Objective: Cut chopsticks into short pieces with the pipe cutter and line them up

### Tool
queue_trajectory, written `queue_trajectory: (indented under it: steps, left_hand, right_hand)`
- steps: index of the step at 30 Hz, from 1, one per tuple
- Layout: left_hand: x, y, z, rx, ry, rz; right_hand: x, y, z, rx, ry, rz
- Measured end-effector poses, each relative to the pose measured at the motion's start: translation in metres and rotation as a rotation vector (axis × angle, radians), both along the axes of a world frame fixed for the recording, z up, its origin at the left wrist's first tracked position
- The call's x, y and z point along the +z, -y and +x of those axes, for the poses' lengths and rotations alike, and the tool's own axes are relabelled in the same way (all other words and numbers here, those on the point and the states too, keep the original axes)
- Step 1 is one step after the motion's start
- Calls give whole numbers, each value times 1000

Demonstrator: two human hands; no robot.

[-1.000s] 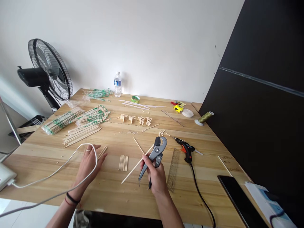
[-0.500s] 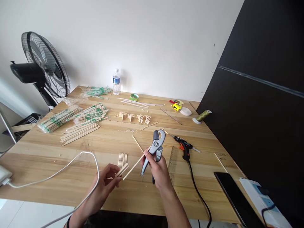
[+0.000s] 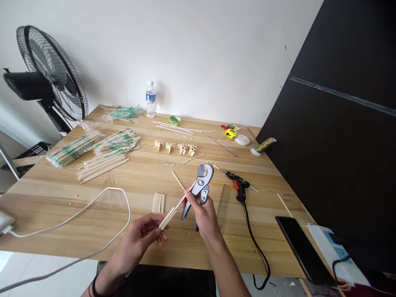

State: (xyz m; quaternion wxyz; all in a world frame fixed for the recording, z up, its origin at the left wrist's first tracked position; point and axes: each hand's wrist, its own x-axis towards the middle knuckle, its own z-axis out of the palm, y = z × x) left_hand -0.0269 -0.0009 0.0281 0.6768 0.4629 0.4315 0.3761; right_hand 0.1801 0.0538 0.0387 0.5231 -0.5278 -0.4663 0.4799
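Note:
My left hand (image 3: 147, 233) pinches a few short wooden sticks (image 3: 168, 218) between thumb and fingers, low over the front of the table. A longer thin stick (image 3: 182, 201) lies alongside them and runs up to my right hand (image 3: 202, 214). That hand is closed around a grey and black ratchet cutter (image 3: 201, 181), its curved jaw pointing up and away; the stick is held against it by the thumb. Just beyond my left hand, a row of cut sticks (image 3: 159, 203) lies side by side on the wood. Another loose stick (image 3: 178, 180) rests behind the cutter.
A glue gun (image 3: 237, 185) and a clear ruler (image 3: 223, 208) lie right of my hands. Small stick assemblies (image 3: 169, 147) stand mid-table. Bundles of sticks (image 3: 103, 168) lie left, near a white cable (image 3: 128, 206). A phone (image 3: 305, 249) sits at the right edge.
My left hand has moved right, bringing its short sticks alongside the longer stick in my right hand. The camera view has shifted slightly.

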Motion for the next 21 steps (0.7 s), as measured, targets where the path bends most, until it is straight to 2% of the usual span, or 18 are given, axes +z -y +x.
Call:
queue_trajectory:
  steps: [9, 14, 21]
  left_hand:
    - [1, 0, 1, 16, -6, -31]
    - [6, -1, 3, 17, -24, -65]
    - [1, -1, 11, 78, -94, -165]
  right_hand:
    - [-9, 0, 0, -11, 29, 6]
    - [-9, 0, 0, -2, 31, 12]
    - [-6, 1, -2, 32, 54, 22]
